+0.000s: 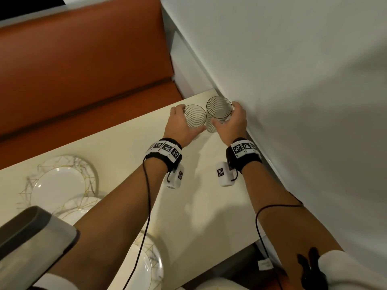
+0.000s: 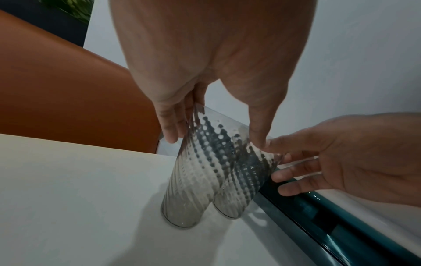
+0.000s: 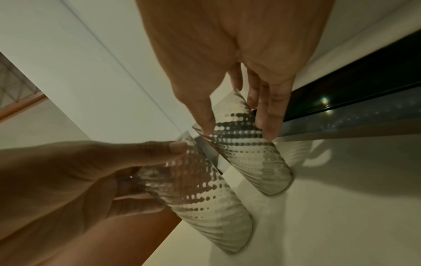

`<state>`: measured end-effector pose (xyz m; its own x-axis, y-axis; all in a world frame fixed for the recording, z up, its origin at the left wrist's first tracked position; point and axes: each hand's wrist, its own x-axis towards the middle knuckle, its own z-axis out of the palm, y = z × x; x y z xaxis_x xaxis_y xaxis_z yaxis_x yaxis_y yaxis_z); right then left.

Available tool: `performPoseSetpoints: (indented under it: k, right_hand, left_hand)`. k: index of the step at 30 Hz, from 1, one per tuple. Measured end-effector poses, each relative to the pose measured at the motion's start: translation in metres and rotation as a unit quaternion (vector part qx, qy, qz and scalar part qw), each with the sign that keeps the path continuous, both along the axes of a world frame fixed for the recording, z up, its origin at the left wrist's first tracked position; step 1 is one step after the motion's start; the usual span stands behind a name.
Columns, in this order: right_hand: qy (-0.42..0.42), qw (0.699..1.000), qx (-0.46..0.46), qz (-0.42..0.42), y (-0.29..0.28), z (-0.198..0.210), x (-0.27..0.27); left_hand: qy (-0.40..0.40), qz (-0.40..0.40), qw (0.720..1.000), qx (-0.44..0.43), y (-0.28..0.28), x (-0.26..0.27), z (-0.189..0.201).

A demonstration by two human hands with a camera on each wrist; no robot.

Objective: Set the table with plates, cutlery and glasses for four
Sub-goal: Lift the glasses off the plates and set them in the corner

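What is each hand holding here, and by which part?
Left hand grips the left glass around its side; right hand grips the right glass likewise.

Dim warm indoor light casts soft shadows on the cream rectangular table (image 1: 125, 147); wrist views show strong wide-angle stretching and slight blur.

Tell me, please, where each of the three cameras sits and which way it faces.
Head: worn on the head, looks down at both forearms, the table and plates.
Left wrist: looks along the left hand gripping the left ribbed glass.
Right wrist: looks along the right hand gripping the right ribbed glass.
All three share both glasses and both hands.
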<state>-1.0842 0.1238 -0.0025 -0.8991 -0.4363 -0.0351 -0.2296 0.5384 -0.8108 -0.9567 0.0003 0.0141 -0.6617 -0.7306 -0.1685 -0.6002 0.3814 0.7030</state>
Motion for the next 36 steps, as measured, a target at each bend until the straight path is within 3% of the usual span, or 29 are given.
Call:
performPoseSetpoints:
  k: [14,20,23,26,30,36]
  right_hand:
    - [-0.020,0.999,0.016,-0.032,-0.005,0.007,-0.007]
    - [0.099,0.994,-0.005,-0.050,0.009,0.018,0.029]
    - [0.150,0.987,-0.063,-0.021,0.006,0.030,0.066]
    - [0.162,0.980,-0.099,0.065,-0.005,0.036,0.116]
    - [0.066,0.977,-0.058,0.197,-0.029,0.040,0.199]
    - [0.010,0.921,-0.003,0.389,-0.069,0.041,0.348]
  left_hand:
    - [-0.003,-0.031,0.999,0.020,-0.005,-0.010,-0.002]
    - [0.016,-0.040,0.999,0.017,-0.005,0.035,0.005]
    - [0.030,-0.014,0.999,0.002,-0.006,0.076,0.010]
    - [0.055,0.013,0.998,-0.004,-0.007,0.132,0.015]
    - [0.069,0.059,0.996,-0.010,-0.013,0.220,0.020]
    - [0.100,0.152,0.983,-0.022,-0.021,0.384,0.027]
